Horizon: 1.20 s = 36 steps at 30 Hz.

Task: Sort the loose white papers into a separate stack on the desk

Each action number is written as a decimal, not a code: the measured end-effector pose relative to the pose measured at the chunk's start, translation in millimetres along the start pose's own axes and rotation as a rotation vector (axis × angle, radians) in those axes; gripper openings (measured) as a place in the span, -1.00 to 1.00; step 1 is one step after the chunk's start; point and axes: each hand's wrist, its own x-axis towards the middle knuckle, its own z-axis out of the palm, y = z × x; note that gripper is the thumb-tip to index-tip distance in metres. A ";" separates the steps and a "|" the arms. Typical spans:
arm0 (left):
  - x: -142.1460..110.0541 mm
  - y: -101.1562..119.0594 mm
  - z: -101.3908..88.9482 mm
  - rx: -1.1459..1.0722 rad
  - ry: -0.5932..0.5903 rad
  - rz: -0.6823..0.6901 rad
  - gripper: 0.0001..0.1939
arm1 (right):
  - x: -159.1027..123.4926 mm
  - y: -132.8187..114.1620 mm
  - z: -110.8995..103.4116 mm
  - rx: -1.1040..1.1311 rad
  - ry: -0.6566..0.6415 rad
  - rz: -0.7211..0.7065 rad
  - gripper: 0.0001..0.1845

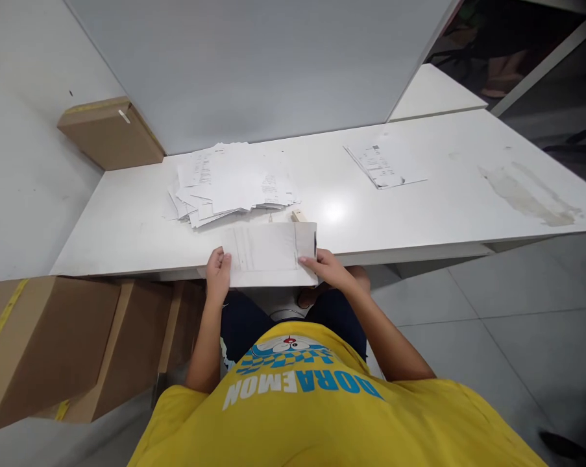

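Note:
A folded sheet of white paper (266, 250) with faint printed lines is held up over the table's front edge. My left hand (219, 272) grips its left side, thumb on top. My right hand (328, 267) is closed on its right side, with the thumb lying across the face of the paper. Just behind the sheet, a small pale block (298, 215) shows partly; the paper hides the rest. A loose pile of printed papers (239, 181) lies a little farther back on the left.
The white table (322, 188) meets a tall grey panel (254, 71). A smaller paper stack (383, 165) lies right of centre, and a stain (531, 194) marks the right end. One cardboard box (110, 136) stands at the back left; several more boxes (69, 337) stand below the left edge.

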 end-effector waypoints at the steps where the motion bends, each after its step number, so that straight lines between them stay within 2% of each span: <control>1: -7.6 -0.2 3.5 0.008 -0.070 -0.052 -0.61 | -10.6 5.6 -7.8 0.070 -0.001 0.064 -0.53; 3: -19.6 -0.6 15.1 0.040 -0.166 -0.081 -0.60 | -30.3 17.3 -23.2 0.230 0.054 0.206 -0.50; 4: -22.7 -0.3 23.4 0.055 -0.171 -0.049 -0.61 | -39.0 22.7 -31.5 0.296 0.101 0.271 -0.48; 7: -15.7 5.3 58.6 0.089 -0.069 0.182 -0.68 | -59.6 33.5 -61.4 0.409 0.226 0.412 -0.46; 8: -7.6 8.7 73.1 0.108 -0.057 0.269 -0.67 | -64.4 35.1 -72.8 0.414 0.255 0.441 -0.47; 9: 2.6 12.4 88.5 0.141 -0.104 0.344 -0.65 | -68.3 36.1 -84.4 0.406 0.276 0.465 -0.48; 12: 38.1 23.8 133.8 0.315 -0.392 0.459 -0.56 | -74.2 37.6 -115.7 0.337 0.285 0.545 -0.50; 14: 58.1 29.1 156.9 0.459 -0.627 0.437 -0.49 | -73.7 39.0 -130.1 0.308 0.249 0.584 -0.51; 16: 72.4 31.4 169.8 0.544 -0.823 0.414 -0.46 | -69.6 40.8 -138.6 0.313 0.234 0.566 -0.52; 18: 82.8 30.7 172.9 0.568 -0.930 0.417 -0.43 | -62.0 42.3 -142.4 0.323 0.245 0.512 -0.52; 20: 91.2 27.7 169.9 0.570 -0.961 0.429 -0.40 | -52.3 42.6 -143.5 0.316 0.243 0.471 -0.53; 26: 103.4 20.4 160.6 0.571 -0.920 0.414 -0.38 | -29.0 37.9 -142.5 0.299 0.195 0.485 -0.49; 31: 99.6 23.1 161.5 0.598 -0.903 0.391 -0.41 | -25.8 34.0 -141.0 0.321 0.193 0.491 -0.48; 36: 99.7 19.3 162.0 0.587 -0.865 0.455 -0.48 | -26.9 29.3 -138.8 0.343 0.225 0.499 -0.50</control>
